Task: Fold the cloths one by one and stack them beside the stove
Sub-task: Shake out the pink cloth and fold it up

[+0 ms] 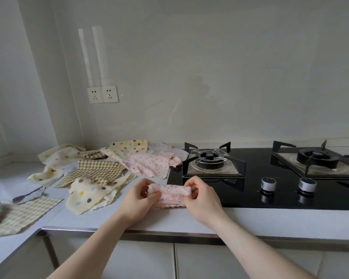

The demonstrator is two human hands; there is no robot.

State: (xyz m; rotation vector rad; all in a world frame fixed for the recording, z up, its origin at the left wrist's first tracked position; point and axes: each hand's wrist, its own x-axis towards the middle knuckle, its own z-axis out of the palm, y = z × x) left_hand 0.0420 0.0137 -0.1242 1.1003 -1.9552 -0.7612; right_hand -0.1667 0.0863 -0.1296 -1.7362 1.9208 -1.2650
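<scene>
Both hands are working a small pink floral cloth (168,195) right at the front edge of the counter (250,218), just off the front left corner of the black stove (270,190). The left hand (138,200) pinches the left end of it with fingers curled in, and the right hand (201,198) pinches the right end the same way, so the cloth is bunched into a narrow strip stretched between them. Can't really tell how many layers it's folded into, it's a bit soft-looking there. Its lower edge seems to sit on the counter, though I can't say for sure

To the left and back of the hands there's a loose pile of unfolded cloths (101,170) spread over the counter toward the back left corner: cream ones with coloured dots, a couple of tan checked ones, and another pink floral one (149,165) lying flat with its edge right up against the stove's left side. One more checked cloth (22,214) lies on its own near the front left edge, with a grey-white one (29,195) just behind it

The stove has two burners with black pan supports and two round silver knobs (268,183) near its front edge. Two wall sockets (102,94) sit on the back wall above the pile
</scene>
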